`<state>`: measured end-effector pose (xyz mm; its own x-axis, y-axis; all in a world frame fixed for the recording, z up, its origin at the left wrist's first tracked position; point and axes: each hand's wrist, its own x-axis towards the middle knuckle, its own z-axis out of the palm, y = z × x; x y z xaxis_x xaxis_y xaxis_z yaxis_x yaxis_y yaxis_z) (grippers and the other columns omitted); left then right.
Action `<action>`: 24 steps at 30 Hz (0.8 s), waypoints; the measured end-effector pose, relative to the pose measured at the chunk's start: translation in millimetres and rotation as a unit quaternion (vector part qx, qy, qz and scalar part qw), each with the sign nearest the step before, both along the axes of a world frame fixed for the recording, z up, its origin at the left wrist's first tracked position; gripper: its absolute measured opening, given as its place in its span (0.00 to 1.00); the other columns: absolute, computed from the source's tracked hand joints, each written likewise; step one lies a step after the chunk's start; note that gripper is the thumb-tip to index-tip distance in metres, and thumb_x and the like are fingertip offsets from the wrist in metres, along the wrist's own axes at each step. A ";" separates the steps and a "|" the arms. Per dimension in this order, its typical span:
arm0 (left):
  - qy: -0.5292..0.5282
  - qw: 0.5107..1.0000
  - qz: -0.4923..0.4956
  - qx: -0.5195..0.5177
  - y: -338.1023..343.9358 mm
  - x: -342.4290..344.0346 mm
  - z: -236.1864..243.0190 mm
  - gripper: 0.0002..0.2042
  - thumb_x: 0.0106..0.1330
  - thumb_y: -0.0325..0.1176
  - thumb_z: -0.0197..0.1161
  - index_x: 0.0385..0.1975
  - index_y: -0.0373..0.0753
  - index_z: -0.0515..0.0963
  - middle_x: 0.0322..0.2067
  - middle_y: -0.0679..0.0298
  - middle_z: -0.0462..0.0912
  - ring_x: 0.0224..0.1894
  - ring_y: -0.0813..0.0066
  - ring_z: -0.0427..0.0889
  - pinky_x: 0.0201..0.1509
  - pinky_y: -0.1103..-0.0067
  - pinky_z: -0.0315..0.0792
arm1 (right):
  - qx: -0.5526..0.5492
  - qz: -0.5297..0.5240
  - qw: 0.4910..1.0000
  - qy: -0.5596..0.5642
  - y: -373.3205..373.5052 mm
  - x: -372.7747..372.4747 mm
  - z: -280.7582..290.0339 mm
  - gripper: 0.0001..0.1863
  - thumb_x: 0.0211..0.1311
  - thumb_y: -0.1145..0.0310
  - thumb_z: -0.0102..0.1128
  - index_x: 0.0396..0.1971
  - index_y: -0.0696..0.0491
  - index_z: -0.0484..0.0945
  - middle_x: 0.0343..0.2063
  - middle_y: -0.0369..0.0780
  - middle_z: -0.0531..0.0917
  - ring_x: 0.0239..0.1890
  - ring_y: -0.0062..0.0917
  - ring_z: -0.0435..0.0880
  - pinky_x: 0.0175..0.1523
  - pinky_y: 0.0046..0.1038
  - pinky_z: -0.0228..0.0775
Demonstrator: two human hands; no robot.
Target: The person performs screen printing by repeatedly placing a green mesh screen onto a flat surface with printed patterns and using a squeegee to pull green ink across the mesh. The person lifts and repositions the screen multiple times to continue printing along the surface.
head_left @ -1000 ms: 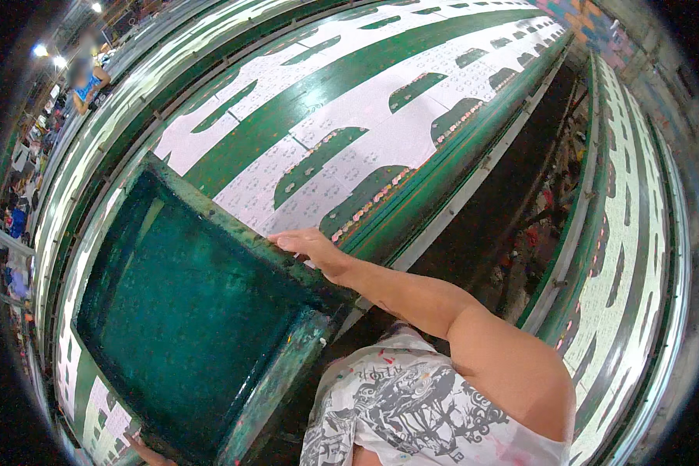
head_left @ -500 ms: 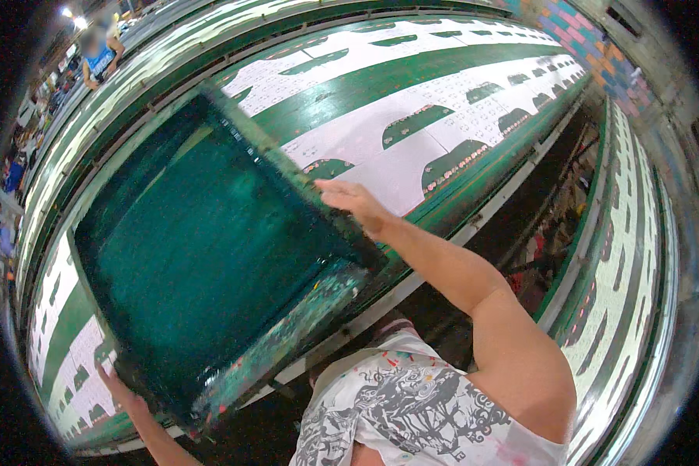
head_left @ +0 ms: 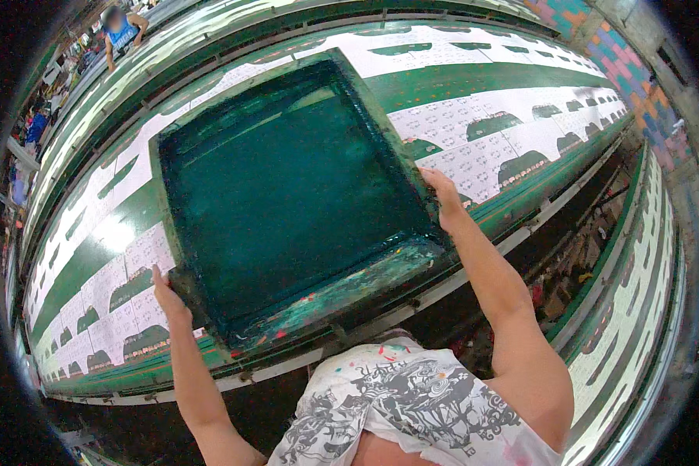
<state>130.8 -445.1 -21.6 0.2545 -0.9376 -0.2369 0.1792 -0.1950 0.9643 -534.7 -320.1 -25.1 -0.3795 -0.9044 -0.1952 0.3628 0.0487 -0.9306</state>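
A large screen-printing frame (head_left: 279,202) with dark teal, ink-coated mesh and a paint-stained near rim sits over a long green printing table (head_left: 489,78). My left hand (head_left: 171,299) grips the frame's left side near the front corner. My right hand (head_left: 443,194) holds the right side, fingers on the edge. White printed panels (head_left: 474,113) with small motifs and dark green curved shapes lie in rows along the table on both sides of the frame, which hides those beneath it.
Another long table (head_left: 629,311) with pale panels runs along the right, across a dark gap with clutter. Behind the far rail, a person (head_left: 120,35) in blue stands at another table, top left. A multicoloured block wall (head_left: 629,70) is at top right; piled items (head_left: 35,124) line the far left.
The frame has shifted from the left to the middle of the view and turned, partly as the view swung. My left hand and forearm have come fully into view on its left side.
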 end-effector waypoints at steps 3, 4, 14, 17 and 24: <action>-0.016 1.000 0.010 -0.002 10.8 -47.6 -13.1 0.34 0.82 0.63 0.53 0.39 0.32 0.89 0.32 0.61 0.90 0.33 0.70 0.86 0.43 0.73 0.81 | 0.002 -0.008 1.000 -0.030 14.9 -43.9 -5.3 0.20 0.76 0.58 0.62 0.58 0.54 0.86 0.49 0.38 0.90 0.51 0.26 0.86 0.60 0.33 0.77; -0.019 1.000 0.015 -0.004 14.6 -65.2 -13.6 0.34 0.82 0.62 0.54 0.42 0.31 0.89 0.34 0.60 0.90 0.35 0.70 0.87 0.45 0.73 0.81 | 0.002 -0.012 0.999 -0.046 21.2 -52.8 0.3 0.18 0.76 0.60 0.62 0.56 0.54 0.87 0.48 0.38 0.90 0.50 0.26 0.87 0.59 0.33 0.77; -0.001 1.000 0.001 -0.021 18.3 -123.3 -36.9 0.27 0.83 0.53 0.58 0.54 0.29 0.86 0.46 0.58 0.90 0.45 0.70 0.88 0.52 0.71 0.81 | 0.020 -0.003 0.999 0.043 54.0 -136.7 -25.9 0.30 0.80 0.49 0.57 0.69 0.53 0.82 0.59 0.39 0.87 0.62 0.30 0.81 0.74 0.36 0.66; -0.016 0.999 0.005 -0.035 21.9 -128.1 -40.2 0.24 0.84 0.51 0.59 0.50 0.31 0.87 0.44 0.61 0.90 0.42 0.72 0.87 0.49 0.73 0.80 | 0.040 -0.016 0.999 0.034 53.3 -144.7 -28.3 0.31 0.80 0.48 0.57 0.71 0.54 0.81 0.61 0.40 0.86 0.65 0.31 0.80 0.76 0.36 0.64; -0.073 0.995 0.025 -0.055 27.5 -164.7 -31.6 0.23 0.82 0.50 0.61 0.42 0.32 0.88 0.36 0.63 0.88 0.35 0.74 0.84 0.43 0.71 0.78 | 0.012 0.023 0.948 0.317 59.8 -153.5 -15.7 0.25 0.77 0.59 0.66 0.69 0.51 0.83 0.65 0.44 0.85 0.71 0.38 0.77 0.79 0.44 0.63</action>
<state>-34.0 -417.6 -53.3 0.3252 -0.9413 -0.0905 0.0415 -0.0814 0.9958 -688.2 -260.3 -40.8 -0.3874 -0.9212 0.0370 -0.2717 0.0758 -0.9594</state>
